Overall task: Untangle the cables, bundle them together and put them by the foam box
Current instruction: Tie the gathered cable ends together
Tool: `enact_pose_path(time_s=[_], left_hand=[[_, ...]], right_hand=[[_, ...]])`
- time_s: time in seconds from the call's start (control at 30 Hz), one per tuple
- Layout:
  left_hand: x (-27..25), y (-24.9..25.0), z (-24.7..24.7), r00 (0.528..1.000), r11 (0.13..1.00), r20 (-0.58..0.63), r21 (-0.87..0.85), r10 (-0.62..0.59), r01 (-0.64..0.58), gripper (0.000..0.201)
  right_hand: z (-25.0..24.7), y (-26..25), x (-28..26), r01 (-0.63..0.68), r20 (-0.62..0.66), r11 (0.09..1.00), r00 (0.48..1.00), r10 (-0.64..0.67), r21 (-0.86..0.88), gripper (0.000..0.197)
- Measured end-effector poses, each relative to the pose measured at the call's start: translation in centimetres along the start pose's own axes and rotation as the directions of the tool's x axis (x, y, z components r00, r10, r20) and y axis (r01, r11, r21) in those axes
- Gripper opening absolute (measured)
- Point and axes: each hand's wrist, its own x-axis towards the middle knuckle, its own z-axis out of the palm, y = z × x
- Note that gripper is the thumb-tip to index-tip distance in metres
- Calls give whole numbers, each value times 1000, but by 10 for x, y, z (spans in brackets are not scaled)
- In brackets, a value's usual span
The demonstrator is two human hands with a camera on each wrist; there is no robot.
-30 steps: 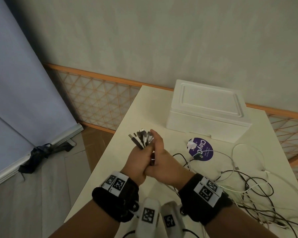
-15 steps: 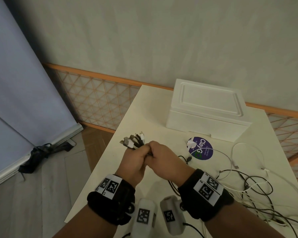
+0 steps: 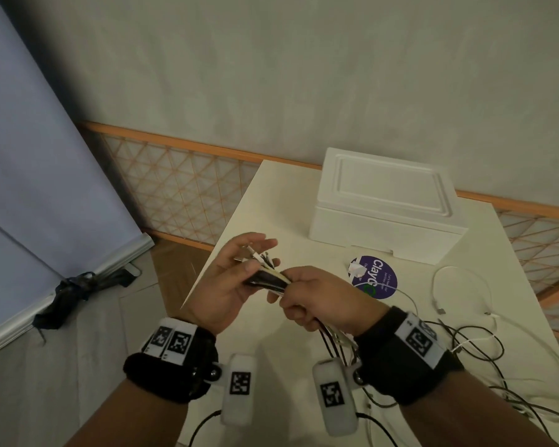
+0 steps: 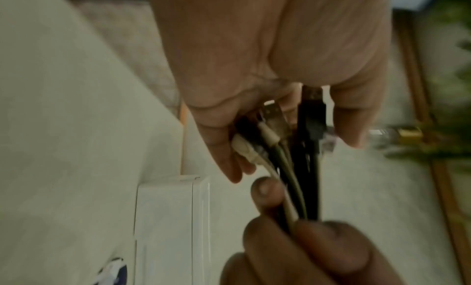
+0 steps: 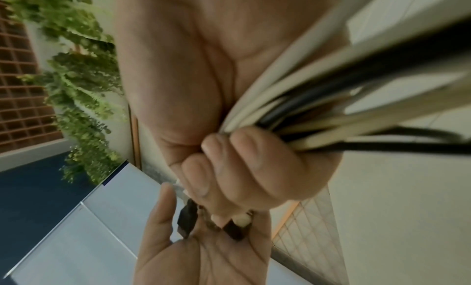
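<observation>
Nearby, purple sticker lies before foam box.

one foam box, one round purple sticker, one table, two hands, several cables

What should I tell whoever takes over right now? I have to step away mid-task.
Right hand grips the gathered cables in a fist, just behind their plugs.
Left hand is open, palm under the plug ends, fingers loose around them.
Foam box sits closed at the table's far side, purple sticker in front of it.
Done: one end of each cable is collected.
Left: the loose lengths sprawl tangled on the table to the right; untangle them, bundle them, set the bundle by the box.
</observation>
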Motion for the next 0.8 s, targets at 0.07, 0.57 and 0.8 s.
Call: enact_pose_path(time_s=[0.07,0.57,0.8], left_hand=[[-1,0,8,1000,995,-21,103,8,-5,47],[7,2,25,960,930,-276,363,51,55,24],[2,15,24,993,806,-8,585,121,-93,29]], right_hand=[[0,-1,-1,-8,15,1000,1000,8,23,16],[8,5,1,-26,1,994,1000,27,-109,14],[2,4,-2,-24,3,997,1000,24,-69,15]])
